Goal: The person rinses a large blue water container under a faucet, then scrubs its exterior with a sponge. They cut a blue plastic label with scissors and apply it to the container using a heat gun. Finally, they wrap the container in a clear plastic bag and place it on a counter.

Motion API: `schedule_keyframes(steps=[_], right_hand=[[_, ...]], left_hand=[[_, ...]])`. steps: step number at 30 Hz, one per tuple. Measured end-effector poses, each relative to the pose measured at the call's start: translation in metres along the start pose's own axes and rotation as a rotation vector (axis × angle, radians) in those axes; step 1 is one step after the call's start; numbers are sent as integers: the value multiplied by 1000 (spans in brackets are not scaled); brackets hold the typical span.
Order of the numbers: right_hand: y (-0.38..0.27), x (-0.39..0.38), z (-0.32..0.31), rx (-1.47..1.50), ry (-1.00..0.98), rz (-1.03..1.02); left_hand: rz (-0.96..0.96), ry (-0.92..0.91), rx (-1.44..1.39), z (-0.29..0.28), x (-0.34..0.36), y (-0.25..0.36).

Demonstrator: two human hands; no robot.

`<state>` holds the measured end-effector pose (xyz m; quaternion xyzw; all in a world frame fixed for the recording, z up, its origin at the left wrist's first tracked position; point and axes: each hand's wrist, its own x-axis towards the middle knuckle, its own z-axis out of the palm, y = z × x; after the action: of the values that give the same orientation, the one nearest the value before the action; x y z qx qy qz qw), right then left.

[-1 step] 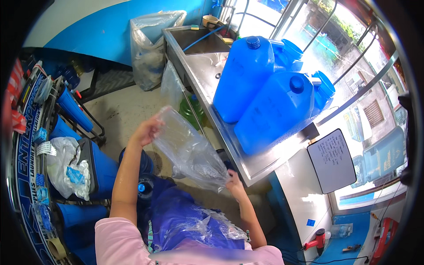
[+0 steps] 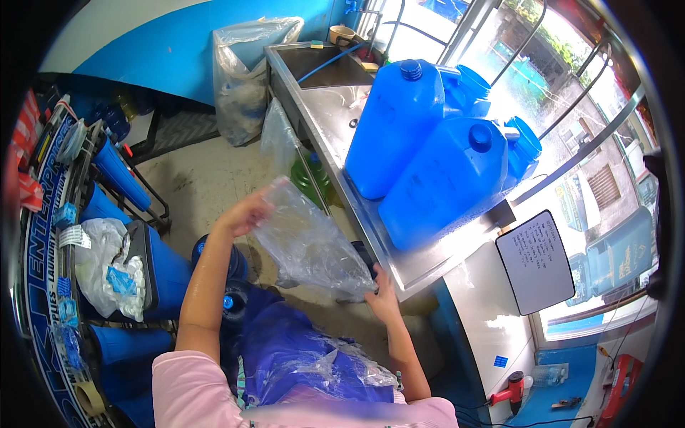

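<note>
A clear plastic bag [image 2: 314, 239] is stretched between my two hands, above the floor beside the sink counter. My left hand [image 2: 255, 212] pinches its upper left corner. At its lower right end, my right hand [image 2: 382, 294] grips the edge close to the counter's front rim. The film is thin and wrinkled, and the floor shows through it. Two large blue jugs [image 2: 396, 128] with screw caps stand on the steel sink counter [image 2: 421, 274], to the right of the bag.
A large clear sack [image 2: 242, 107] leans by the blue wall. At left are blue containers with a white plastic bag [image 2: 103, 264] on top. Blue water bottles [image 2: 232, 303] stand by my left side. A whiteboard [image 2: 535, 260] and a red heat gun [image 2: 510, 392] are at right.
The bag's lower right end is less bunched and lies more spread out. My right hand has shifted slightly upward and right; my left hand has moved slightly right.
</note>
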<state>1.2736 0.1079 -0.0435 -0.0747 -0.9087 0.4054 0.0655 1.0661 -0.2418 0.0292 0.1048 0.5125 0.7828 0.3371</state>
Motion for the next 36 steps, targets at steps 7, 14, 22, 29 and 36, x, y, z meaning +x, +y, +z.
schedule_keyframes(steps=[7, 14, 22, 29, 36], right_hand=[[-100, 103, 8, -193, -179, -227], [-58, 130, 39, -291, 303, -554], [-29, 156, 58, 1050, -854, 341], [5, 138, 94, 153, -483, 176], [-27, 131, 46, 1419, -745, 457]], left_hand=[[236, -598, 928, 97, -11, 11], [-504, 427, 1152, 1, -51, 16], [-79, 796, 1409, -78, -102, -75], [134, 164, -620, -68, -125, -63], [-255, 807, 633, -120, -130, -101]])
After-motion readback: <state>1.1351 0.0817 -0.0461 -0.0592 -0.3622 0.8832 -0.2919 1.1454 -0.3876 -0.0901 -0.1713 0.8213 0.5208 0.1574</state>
